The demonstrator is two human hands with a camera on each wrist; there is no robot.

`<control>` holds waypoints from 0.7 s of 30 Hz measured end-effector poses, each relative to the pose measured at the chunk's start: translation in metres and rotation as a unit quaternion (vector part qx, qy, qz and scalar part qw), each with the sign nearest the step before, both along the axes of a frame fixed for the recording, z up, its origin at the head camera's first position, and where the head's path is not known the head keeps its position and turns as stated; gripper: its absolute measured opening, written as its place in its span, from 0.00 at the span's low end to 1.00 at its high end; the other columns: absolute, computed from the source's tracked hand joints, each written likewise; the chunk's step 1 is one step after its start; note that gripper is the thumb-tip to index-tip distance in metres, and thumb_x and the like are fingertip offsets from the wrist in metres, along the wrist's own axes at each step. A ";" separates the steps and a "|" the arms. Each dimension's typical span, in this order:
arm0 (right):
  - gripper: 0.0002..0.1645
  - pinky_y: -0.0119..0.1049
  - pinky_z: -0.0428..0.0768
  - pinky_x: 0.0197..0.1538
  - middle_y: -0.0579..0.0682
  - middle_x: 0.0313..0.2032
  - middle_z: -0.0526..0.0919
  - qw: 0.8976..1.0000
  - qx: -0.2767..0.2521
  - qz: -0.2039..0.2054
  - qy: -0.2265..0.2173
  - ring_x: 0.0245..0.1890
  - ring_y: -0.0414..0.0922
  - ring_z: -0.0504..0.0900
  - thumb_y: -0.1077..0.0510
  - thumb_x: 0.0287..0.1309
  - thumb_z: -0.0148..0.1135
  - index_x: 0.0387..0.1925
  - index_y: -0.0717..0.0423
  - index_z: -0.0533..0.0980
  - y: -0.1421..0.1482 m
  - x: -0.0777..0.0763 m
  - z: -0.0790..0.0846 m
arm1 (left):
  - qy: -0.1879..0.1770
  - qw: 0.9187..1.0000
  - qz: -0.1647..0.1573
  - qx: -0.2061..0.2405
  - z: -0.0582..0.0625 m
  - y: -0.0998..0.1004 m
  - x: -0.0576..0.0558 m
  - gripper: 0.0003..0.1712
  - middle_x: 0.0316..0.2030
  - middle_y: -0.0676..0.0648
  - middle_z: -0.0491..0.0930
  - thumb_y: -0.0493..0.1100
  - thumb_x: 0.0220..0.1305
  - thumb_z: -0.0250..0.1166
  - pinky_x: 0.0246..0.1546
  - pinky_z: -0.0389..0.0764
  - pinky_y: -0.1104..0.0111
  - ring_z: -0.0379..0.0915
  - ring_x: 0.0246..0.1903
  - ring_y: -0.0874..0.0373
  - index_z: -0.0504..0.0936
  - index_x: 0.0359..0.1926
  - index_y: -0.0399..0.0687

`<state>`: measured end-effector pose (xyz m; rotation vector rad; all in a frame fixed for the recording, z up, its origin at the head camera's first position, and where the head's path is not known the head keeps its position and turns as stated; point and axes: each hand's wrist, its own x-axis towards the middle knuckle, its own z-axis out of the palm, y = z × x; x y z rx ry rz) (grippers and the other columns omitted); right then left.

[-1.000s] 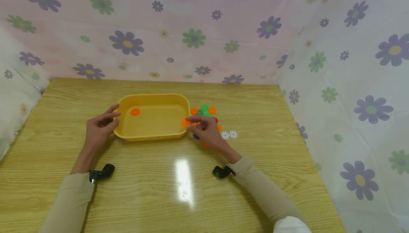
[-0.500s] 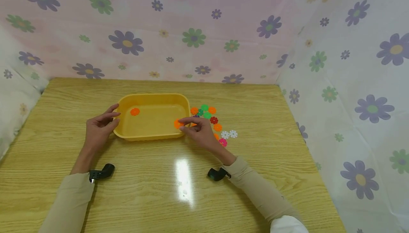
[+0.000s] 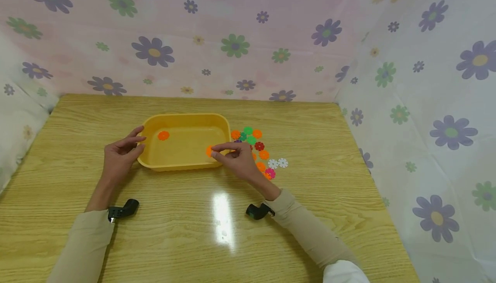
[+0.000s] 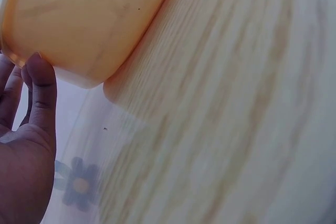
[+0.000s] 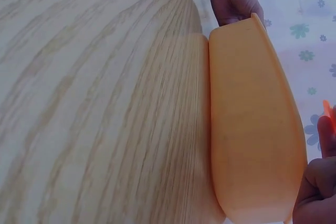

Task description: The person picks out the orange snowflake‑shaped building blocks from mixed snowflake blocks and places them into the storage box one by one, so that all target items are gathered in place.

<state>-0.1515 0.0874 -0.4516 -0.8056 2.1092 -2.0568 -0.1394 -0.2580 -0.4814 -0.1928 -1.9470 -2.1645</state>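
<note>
Not far along, by the look of it. In the yellow tub [image 3: 184, 147], left of the middle of the head view, just one loose orange piece [image 3: 163, 135] already lying flat, up near the tub's left end. Next, the held orange piece [image 3: 209, 151], over the tub's lower right part and not let go, with the right hand's [image 3: 238, 159] thumb and first finger pinched together on it. At the right edge of the right wrist view, a bit of that same orange, up past the rim. Left on the wooden table [image 3: 162, 244], just right of the tub: more orange pieces [image 3: 264, 154], green pieces [image 3: 248, 131], a dark red piece [image 3: 259, 146], a pink piece [image 3: 271, 172], and two white pieces [image 3: 273, 163] farthest right. Maybe some more behind the right hand, so no sure count. At the tub's left end, the left hand [image 3: 121, 151], fingers apart and softly bent, tips touching the side by the rim, probably to keep the tub from sliding. Hard to tell how firmly.
</note>
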 end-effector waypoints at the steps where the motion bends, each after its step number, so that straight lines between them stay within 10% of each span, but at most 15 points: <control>1: 0.09 0.31 0.54 0.15 0.68 0.39 0.88 1.000 0.002 0.001 0.001 0.07 0.41 0.52 0.69 0.64 0.65 0.44 0.69 0.85 -0.001 0.000 0.000 | -0.001 1.000 0.000 0.000 0.000 0.000 0.000 0.13 0.60 0.55 0.81 0.25 0.66 0.64 0.57 0.74 0.83 0.72 0.64 0.68 0.81 0.50 0.19; 21: 0.14 0.32 0.60 0.15 0.58 0.49 0.83 0.996 0.056 -0.028 -0.057 0.09 0.43 0.60 0.62 0.68 0.65 0.53 0.61 0.83 -0.019 -0.004 0.015 | -0.001 1.000 -0.001 0.010 -0.001 0.000 -0.001 0.12 0.60 0.54 0.82 0.24 0.66 0.63 0.56 0.76 0.82 0.73 0.64 0.67 0.82 0.49 0.21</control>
